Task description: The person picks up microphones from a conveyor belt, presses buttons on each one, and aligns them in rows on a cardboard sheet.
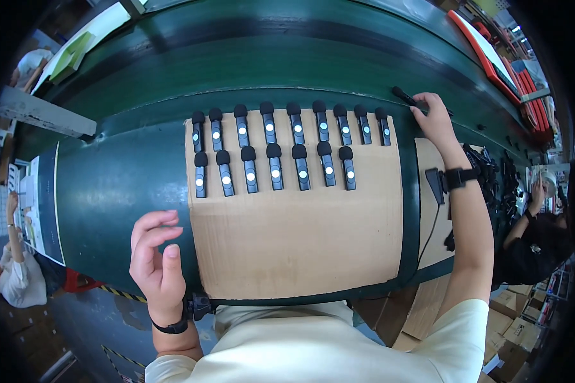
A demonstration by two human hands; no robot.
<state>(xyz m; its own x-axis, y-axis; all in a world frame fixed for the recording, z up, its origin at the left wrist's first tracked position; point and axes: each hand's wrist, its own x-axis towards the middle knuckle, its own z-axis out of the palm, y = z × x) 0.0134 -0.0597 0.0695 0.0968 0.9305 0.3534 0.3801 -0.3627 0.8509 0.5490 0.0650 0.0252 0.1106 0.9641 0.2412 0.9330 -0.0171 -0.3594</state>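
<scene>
Two rows of small black clip-on microphones with foam tops and pale round dots lie on a flat cardboard sheet (294,242). One microphone (299,167) sits mid-way along the nearer row. Beyond the sheet's far right corner, my right hand (436,118) has its fingers and thumb closed around another black microphone (402,96), whose foam end points away to the left. Part of that microphone is hidden by the fingers. My left hand (156,262) hovers by the sheet's left edge, fingers loosely curved and apart, with nothing in it.
Beside my right forearm, a heap of black parts (485,175) lies near a second cardboard piece (428,159). A green conveyor belt (268,64) crosses the far side. Red trays (527,96) stand far right. Co-workers sit at both sides; a grey metal post (45,113) juts in left.
</scene>
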